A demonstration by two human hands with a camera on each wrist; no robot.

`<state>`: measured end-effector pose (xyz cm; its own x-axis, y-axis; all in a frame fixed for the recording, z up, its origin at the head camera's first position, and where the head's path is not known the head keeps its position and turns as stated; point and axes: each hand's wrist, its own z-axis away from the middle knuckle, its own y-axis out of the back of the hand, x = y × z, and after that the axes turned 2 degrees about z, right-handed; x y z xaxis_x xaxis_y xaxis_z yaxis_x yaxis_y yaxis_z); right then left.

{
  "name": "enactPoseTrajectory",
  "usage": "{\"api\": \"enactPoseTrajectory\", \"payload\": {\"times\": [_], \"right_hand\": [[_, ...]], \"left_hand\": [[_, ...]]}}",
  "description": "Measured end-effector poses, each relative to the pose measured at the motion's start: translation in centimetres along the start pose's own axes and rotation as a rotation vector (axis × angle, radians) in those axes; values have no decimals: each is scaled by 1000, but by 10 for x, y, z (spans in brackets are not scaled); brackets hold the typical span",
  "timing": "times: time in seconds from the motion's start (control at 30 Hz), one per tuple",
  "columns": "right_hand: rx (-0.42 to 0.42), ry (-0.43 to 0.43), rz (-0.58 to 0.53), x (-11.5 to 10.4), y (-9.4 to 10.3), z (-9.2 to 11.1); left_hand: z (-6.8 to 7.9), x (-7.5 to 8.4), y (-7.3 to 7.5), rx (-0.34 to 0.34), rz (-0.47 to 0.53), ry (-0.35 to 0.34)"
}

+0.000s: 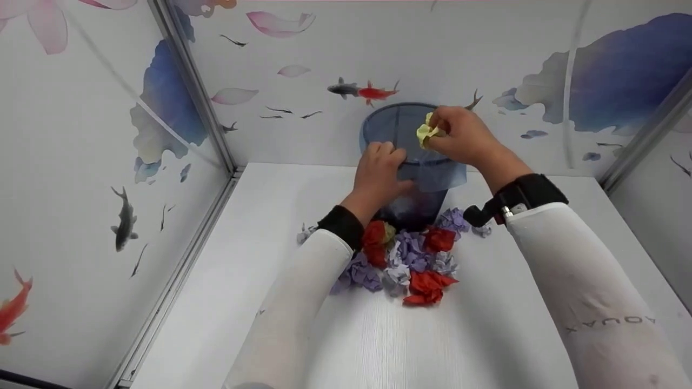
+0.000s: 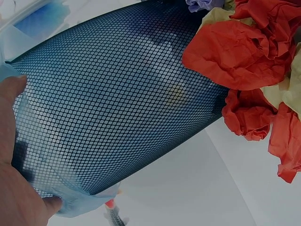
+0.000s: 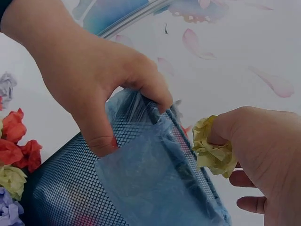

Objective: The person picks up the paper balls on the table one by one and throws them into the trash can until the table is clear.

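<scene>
A dark mesh wastebasket (image 2: 113,94) lined with a thin blue plastic bag (image 3: 150,174) stands at the back of the table. My left hand (image 1: 377,172) grips its near rim, fingers over the edge and thumb on the outside. Over the right side of the opening, my right hand (image 1: 465,135) pinches a crumpled yellow paper ball (image 3: 214,147) between thumb and fingers. The bag's edge hangs folded over the outside of the rim. Blurred coloured shapes show through the mesh low in the basket.
Crumpled red paper (image 1: 430,287), purple paper (image 1: 413,254) and grey-white paper (image 1: 396,278) lie heaped before the basket. Yellow paper (image 3: 13,181) is among them. White panels with painted fish enclose the white table (image 1: 389,346) at the back and sides.
</scene>
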<state>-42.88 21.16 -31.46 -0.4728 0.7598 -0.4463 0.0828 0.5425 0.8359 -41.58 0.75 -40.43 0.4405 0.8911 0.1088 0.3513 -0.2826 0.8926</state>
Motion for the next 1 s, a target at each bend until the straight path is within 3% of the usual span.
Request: {"api": "enactPoseTrajectory", "payload": {"times": [0.53,0.8,1.0], "right_hand": [[-89,8,64,8,-10,7],[-44,18,89,15,11,16],[4,-3,78,33,30,25]], "left_hand": [[1,-1,-3,23,-16,-24],[1,-1,-4,22,11,-24],[1,-1,-4,23,20,-18]]}}
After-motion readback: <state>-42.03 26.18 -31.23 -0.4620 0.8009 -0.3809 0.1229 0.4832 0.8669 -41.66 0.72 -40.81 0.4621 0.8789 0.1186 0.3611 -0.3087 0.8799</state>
